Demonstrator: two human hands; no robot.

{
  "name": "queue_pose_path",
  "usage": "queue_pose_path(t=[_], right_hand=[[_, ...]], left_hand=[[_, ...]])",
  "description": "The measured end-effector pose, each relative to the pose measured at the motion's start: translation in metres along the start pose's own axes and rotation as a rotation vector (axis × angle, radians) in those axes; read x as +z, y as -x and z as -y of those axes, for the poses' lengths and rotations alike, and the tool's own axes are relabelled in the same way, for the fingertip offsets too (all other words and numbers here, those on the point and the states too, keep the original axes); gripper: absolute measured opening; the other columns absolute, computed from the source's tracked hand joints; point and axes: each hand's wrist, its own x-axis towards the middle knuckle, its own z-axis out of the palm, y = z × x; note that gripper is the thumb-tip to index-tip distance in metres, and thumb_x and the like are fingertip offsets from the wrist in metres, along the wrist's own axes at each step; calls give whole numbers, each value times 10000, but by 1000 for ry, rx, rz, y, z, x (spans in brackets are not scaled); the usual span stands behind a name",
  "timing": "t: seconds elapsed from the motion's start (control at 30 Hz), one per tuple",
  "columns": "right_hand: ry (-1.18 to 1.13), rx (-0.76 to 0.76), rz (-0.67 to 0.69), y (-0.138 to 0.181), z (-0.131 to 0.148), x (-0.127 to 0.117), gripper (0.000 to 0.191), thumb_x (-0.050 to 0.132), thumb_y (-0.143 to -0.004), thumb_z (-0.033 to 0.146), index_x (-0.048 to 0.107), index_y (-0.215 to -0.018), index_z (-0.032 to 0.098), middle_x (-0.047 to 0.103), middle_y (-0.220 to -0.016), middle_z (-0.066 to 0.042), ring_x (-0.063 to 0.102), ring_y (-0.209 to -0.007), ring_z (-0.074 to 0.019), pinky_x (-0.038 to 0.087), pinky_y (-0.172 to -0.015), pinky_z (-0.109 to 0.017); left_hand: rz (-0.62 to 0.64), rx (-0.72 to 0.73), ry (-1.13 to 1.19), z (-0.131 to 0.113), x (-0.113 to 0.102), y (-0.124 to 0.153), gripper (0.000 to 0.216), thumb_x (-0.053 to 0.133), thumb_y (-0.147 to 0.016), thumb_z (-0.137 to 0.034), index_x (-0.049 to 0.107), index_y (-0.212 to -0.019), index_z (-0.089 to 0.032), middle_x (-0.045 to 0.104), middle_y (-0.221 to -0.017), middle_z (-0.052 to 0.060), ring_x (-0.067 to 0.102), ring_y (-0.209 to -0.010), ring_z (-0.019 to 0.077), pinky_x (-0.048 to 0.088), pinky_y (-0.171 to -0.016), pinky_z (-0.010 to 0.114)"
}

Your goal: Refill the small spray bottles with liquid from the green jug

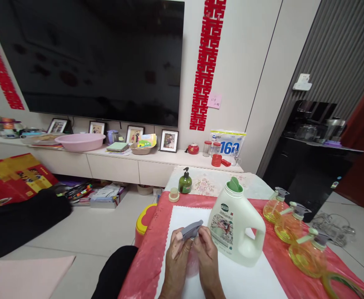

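Note:
My left hand (177,253) and my right hand (207,253) are closed together over the white sheet on the table. Between their fingertips is a grey plastic piece (192,230), dark and curved, its exact kind unclear. Below it, a pinkish see-through container (193,263) shows between the wrists, mostly hidden by the hands. Just right of my right hand stands a large pale detergent jug (236,226) with a side handle. Its neck is uncapped, and a green spout rises inside it. A cream cap (173,194) lies at the table's far left corner.
Several clear pump bottles (300,224) with yellow liquid line the table's right side, near a roll of tape (340,286). A green pump bottle (185,182) stands at the back. A red and yellow stool (144,222) is left of the table.

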Motion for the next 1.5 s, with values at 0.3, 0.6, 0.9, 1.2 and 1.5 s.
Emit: queue_pose_path(t=[0.3,0.6,0.9,1.2,1.5], right_hand=[[91,1,21,-4,11,4,255,519,-948,424,585,-798,229,517,-848,-1,526,-810,-159,448,-764,-268],[139,-80,-16,-1,4,6,271,471,-968,458,614,-883,243,535,-877,-6,542,-847,-159,452,-778,-260],[142,-108,-81,1,6,9,254,498,-957,431,642,-947,222,623,-874,-16,595,-820,-165,487,-743,-264],[121,-59,-35,0,9,9,224,541,-912,420,624,-913,212,589,-846,-3,559,-804,-168,461,-758,-286],[84,-16,-32,1,12,9,144,583,-871,356,561,-842,217,540,-788,24,525,-762,-154,440,-739,-292]], left_hand=[[-27,46,-113,-2,0,1,407,776,-654,-583,666,-623,-192,677,-719,51,657,-762,233,579,-765,346],[25,59,-114,-6,-1,-1,375,779,-687,-529,755,-816,-178,735,-829,77,686,-806,242,586,-787,341],[-93,63,-125,7,1,11,367,736,-763,-516,775,-913,-183,764,-877,76,704,-879,251,576,-814,328],[-65,-76,4,-12,4,11,369,830,-627,-445,749,-842,-156,701,-661,23,706,-780,235,578,-777,333],[-19,-28,50,-6,3,14,405,775,-733,-515,738,-931,-164,749,-959,79,683,-955,221,530,-911,344]])
